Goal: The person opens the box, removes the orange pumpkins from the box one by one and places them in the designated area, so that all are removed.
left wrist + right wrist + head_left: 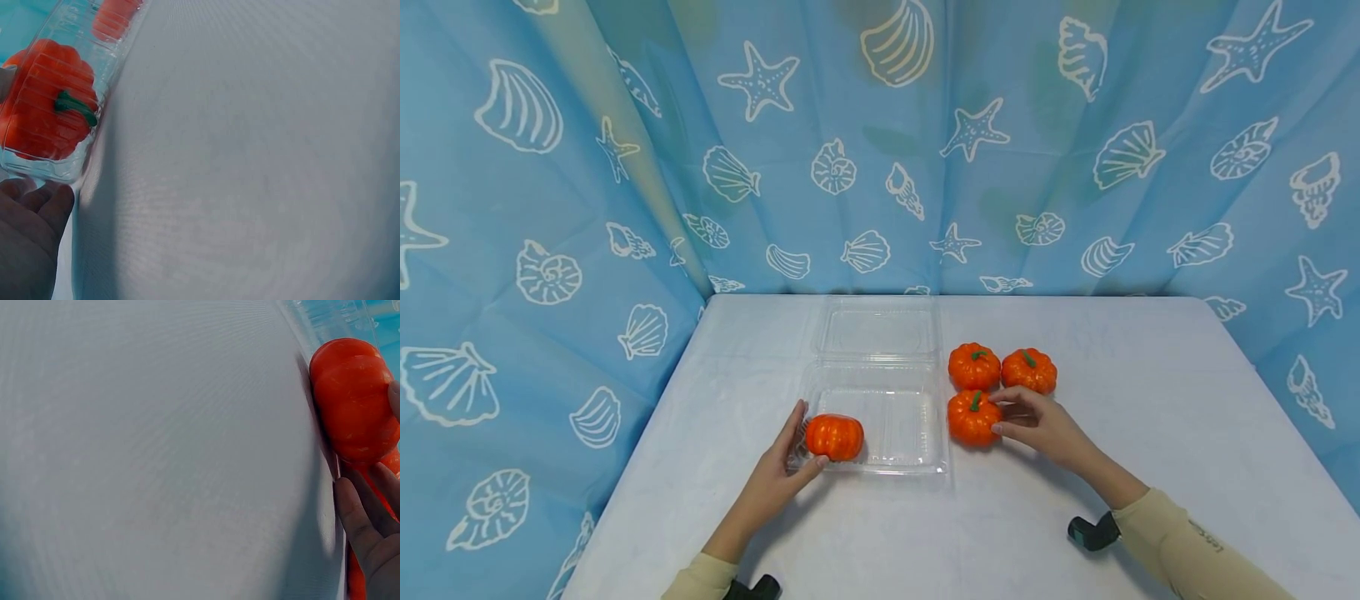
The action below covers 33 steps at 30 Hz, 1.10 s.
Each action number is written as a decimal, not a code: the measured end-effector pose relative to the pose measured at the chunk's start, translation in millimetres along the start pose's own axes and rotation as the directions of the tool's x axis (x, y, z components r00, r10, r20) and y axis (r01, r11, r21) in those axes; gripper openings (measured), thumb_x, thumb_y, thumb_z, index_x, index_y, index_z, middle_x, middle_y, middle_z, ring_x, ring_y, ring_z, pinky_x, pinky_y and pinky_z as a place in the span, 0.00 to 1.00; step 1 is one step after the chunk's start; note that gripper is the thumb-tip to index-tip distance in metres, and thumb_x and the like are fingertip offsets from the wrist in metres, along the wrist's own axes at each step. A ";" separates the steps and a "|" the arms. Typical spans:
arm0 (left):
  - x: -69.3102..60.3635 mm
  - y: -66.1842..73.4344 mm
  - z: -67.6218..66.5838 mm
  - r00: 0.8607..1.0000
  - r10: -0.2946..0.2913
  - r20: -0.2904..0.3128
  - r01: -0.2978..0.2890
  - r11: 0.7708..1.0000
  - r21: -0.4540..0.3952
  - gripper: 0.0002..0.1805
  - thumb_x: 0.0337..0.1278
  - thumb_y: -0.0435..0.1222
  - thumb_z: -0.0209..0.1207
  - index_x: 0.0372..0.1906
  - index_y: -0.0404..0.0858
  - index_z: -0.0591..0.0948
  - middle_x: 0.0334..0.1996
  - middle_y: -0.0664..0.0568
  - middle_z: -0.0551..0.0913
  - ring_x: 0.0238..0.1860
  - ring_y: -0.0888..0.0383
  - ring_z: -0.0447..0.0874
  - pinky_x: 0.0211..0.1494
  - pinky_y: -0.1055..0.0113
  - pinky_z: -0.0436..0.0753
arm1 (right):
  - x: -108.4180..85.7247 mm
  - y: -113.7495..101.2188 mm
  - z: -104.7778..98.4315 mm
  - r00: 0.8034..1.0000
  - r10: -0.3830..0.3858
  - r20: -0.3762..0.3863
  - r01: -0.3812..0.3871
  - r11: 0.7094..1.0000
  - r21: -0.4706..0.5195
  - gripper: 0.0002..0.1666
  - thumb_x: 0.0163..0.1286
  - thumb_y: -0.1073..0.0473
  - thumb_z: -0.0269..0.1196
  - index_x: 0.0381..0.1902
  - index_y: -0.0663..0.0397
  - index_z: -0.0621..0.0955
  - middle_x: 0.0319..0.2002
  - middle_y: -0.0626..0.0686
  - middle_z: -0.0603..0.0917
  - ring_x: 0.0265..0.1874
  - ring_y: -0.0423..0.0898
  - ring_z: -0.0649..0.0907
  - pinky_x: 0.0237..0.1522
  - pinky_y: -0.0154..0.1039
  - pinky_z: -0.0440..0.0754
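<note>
A clear plastic clamshell box (895, 425) lies with its lid (880, 329) folded back. In its left end an orange toy pumpkin (835, 437) rests on its side; the left wrist view shows its green stem (76, 107) toward the near wall. My left hand (782, 475) is at the box's left near corner, fingers extended along the left side, thumb at the near edge. Right of the box sits another pumpkin (972, 418), stem up. My right hand (1041, 427) is at its right side, a fingertip against it and the thumb spread apart.
Two more toy pumpkins, one behind (973, 365) and one at back right (1030, 371), stand close together beyond my right hand. A white cloth covers the table (1150, 400). A blue curtain (880, 167) with shell prints hangs behind and along the sides.
</note>
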<state>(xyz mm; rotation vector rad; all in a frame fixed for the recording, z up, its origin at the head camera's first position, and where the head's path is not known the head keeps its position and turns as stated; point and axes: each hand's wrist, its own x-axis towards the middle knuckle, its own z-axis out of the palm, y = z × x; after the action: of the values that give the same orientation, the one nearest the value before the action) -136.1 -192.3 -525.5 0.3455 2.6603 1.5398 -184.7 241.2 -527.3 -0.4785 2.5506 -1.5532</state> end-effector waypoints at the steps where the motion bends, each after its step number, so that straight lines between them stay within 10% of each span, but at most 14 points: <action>1: 0.2 -0.1 0.1 1.000 -0.003 -0.001 0.003 1.000 0.001 0.50 0.63 0.45 0.68 0.82 0.42 0.52 0.80 0.45 0.55 0.77 0.43 0.58 0.75 0.45 0.60 | -0.2 -0.5 0.0 1.000 0.003 -0.002 -0.003 1.000 0.000 0.24 0.67 0.56 0.72 0.58 0.55 0.80 0.56 0.56 0.84 0.54 0.55 0.84 0.53 0.26 0.81; 33: 0.2 -0.3 0.6 1.000 -0.026 -0.007 0.027 0.999 0.025 0.52 0.61 0.48 0.69 0.83 0.45 0.52 0.80 0.47 0.57 0.77 0.43 0.59 0.75 0.43 0.61 | 25.1 -54.9 -2.0 0.975 -0.214 -0.059 0.204 0.968 -0.142 0.19 0.67 0.56 0.72 0.55 0.49 0.83 0.55 0.44 0.82 0.47 0.52 0.82 0.50 0.53 0.85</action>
<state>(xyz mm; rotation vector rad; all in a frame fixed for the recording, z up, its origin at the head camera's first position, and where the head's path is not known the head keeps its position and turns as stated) -136.3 -192.0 -526.0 0.3054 2.6806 1.5036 -197.5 211.4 -476.4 -0.7423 2.7527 -1.4910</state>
